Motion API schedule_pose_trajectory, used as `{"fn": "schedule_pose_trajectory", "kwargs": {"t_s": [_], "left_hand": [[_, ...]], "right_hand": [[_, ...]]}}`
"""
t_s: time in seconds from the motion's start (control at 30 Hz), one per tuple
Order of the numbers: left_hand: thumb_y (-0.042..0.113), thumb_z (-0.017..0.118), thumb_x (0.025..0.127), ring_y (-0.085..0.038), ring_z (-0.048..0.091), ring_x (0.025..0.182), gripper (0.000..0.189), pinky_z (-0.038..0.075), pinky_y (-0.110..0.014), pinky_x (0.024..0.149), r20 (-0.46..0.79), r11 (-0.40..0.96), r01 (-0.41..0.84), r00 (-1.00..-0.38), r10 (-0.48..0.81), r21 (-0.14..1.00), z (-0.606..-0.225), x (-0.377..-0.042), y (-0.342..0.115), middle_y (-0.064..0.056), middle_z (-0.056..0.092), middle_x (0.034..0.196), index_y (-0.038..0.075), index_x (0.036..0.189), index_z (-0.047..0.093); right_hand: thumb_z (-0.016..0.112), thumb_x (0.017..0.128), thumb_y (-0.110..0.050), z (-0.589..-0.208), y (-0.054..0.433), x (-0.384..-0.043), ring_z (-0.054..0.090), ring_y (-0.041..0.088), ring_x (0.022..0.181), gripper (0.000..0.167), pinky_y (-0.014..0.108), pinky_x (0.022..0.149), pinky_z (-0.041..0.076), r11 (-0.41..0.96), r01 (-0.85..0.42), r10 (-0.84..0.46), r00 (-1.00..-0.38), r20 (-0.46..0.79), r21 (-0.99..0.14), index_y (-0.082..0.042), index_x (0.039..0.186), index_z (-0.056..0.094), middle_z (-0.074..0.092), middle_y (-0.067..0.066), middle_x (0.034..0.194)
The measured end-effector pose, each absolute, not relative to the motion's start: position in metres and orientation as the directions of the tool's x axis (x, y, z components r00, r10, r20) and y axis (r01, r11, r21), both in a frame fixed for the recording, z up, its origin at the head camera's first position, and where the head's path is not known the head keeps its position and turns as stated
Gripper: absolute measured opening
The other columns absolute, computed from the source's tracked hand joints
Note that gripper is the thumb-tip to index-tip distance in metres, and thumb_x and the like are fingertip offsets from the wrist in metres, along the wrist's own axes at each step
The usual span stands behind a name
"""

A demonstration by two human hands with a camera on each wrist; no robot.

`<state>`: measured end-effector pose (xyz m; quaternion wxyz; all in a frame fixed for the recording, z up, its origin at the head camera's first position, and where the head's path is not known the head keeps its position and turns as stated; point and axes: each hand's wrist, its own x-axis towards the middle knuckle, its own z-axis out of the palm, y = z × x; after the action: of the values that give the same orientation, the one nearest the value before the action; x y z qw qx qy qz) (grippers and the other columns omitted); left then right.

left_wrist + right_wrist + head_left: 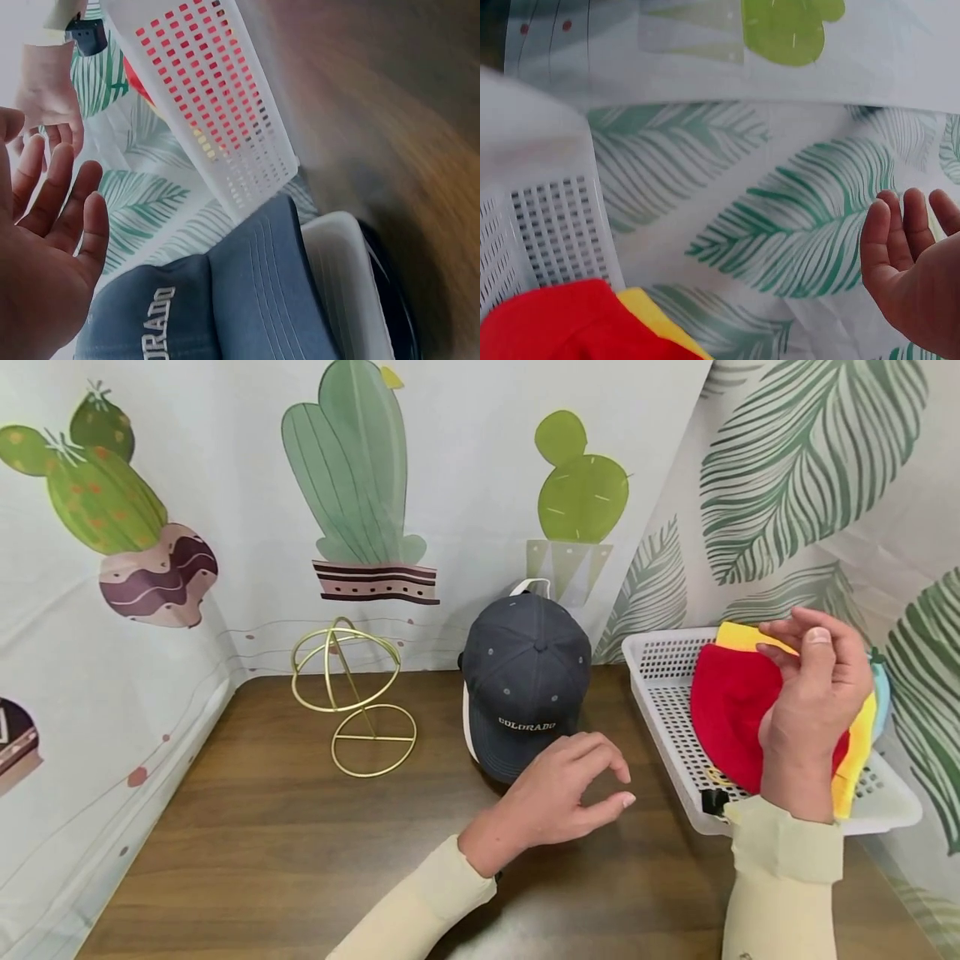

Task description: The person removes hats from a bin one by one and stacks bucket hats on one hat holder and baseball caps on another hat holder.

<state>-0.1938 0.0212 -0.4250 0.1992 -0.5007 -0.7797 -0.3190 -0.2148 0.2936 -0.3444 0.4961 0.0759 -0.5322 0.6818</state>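
Note:
A dark navy baseball cap point(528, 681) with COLORADO lettering sits at the back of the table, brim forward. Below its brim, a white brim-like edge point(349, 277) and a darker one show in the left wrist view. My left hand point(558, 793) hovers by the brim, thumb and fingers apart and holding nothing. Over the white basket point(667, 760), my right hand point(813, 710) is raised with loosely bent fingers, also holding nothing. Beneath it lie a red cloth hat point(731, 710) and a yellow cloth item point(855, 768); their lower parts are hidden.
A gold wire stand point(348, 693) with a ring base stands left of the cap. Light blue fabric point(881, 702) shows at the basket's right side. A cactus-and-leaf printed cloth point(465, 468) hangs behind the wooden table point(300, 860).

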Motion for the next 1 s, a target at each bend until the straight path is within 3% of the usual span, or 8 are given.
{"fn": "schedule_pose_trajectory", "kwargs": {"t_s": [0.2,0.3,0.47,0.57,0.67,0.87,1.0], "left_hand": [[0.036,0.075,0.098,-0.004,0.060,0.104,0.020,0.044,-0.021,0.095,0.615,0.297,0.907,-0.421,0.667,0.299,-0.426,-0.190,0.032,0.014,0.063,0.113,0.023,0.110,0.067],[0.037,0.075,0.098,-0.004,0.061,0.110,0.022,0.044,-0.021,0.097,0.615,0.296,0.910,-0.415,0.670,0.291,-0.427,-0.188,0.037,0.014,0.064,0.117,0.023,0.114,0.069],[0.037,0.075,0.099,-0.005,0.061,0.118,0.026,0.044,-0.022,0.102,0.620,0.287,0.917,-0.399,0.676,0.277,-0.427,-0.186,0.046,0.013,0.065,0.123,0.023,0.119,0.071],[0.039,0.075,0.099,-0.005,0.061,0.120,0.028,0.043,-0.022,0.105,0.623,0.282,0.922,-0.387,0.680,0.265,-0.429,-0.185,0.052,0.012,0.065,0.125,0.023,0.121,0.071],[0.040,0.075,0.099,-0.005,0.060,0.123,0.030,0.043,-0.024,0.107,0.614,0.280,0.924,-0.383,0.690,0.262,-0.432,-0.184,0.059,0.011,0.065,0.128,0.022,0.122,0.072],[0.041,0.075,0.099,-0.007,0.057,0.129,0.034,0.045,-0.025,0.103,0.576,0.311,0.915,-0.403,0.711,0.256,-0.435,-0.181,0.070,0.010,0.063,0.132,0.023,0.127,0.071],[0.040,0.075,0.098,-0.007,0.057,0.129,0.036,0.046,-0.023,0.102,0.577,0.324,0.919,-0.394,0.716,0.225,-0.437,-0.182,0.079,0.010,0.063,0.132,0.023,0.129,0.070]], "right_hand": [[0.057,0.103,-0.004,-0.345,0.303,-0.214,0.071,0.028,0.096,0.025,0.026,0.084,0.059,0.095,-0.750,0.632,-0.462,0.622,-0.654,0.011,0.117,0.071,0.072,0.018,0.103],[0.054,0.104,-0.004,-0.343,0.305,-0.210,0.070,0.024,0.096,0.027,0.025,0.084,0.057,0.203,-0.704,0.619,-0.446,0.646,-0.680,0.010,0.118,0.072,0.073,0.012,0.100],[0.052,0.105,-0.010,-0.340,0.308,-0.200,0.067,0.010,0.097,0.031,0.022,0.086,0.051,0.410,-0.487,0.628,-0.462,0.626,-0.771,-0.001,0.124,0.075,0.071,-0.006,0.103],[0.056,0.105,-0.017,-0.342,0.314,-0.198,0.064,0.001,0.099,0.030,0.021,0.086,0.046,0.451,-0.334,0.669,-0.488,0.561,-0.828,-0.011,0.126,0.077,0.069,-0.014,0.108],[0.057,0.102,-0.017,-0.349,0.325,-0.202,0.060,-0.006,0.099,0.032,0.020,0.087,0.044,0.488,-0.204,0.694,-0.500,0.519,-0.849,-0.013,0.128,0.076,0.066,-0.020,0.109],[0.053,0.099,-0.018,-0.367,0.352,-0.212,0.055,-0.006,0.105,0.040,0.021,0.096,0.044,0.498,-0.036,0.709,-0.559,0.431,-0.866,-0.017,0.134,0.072,0.058,-0.024,0.113],[0.054,0.099,-0.024,-0.368,0.357,-0.211,0.050,0.002,0.122,0.048,0.023,0.105,0.044,0.522,0.111,0.717,-0.595,0.364,-0.846,-0.018,0.146,0.064,0.061,-0.010,0.135]]}}
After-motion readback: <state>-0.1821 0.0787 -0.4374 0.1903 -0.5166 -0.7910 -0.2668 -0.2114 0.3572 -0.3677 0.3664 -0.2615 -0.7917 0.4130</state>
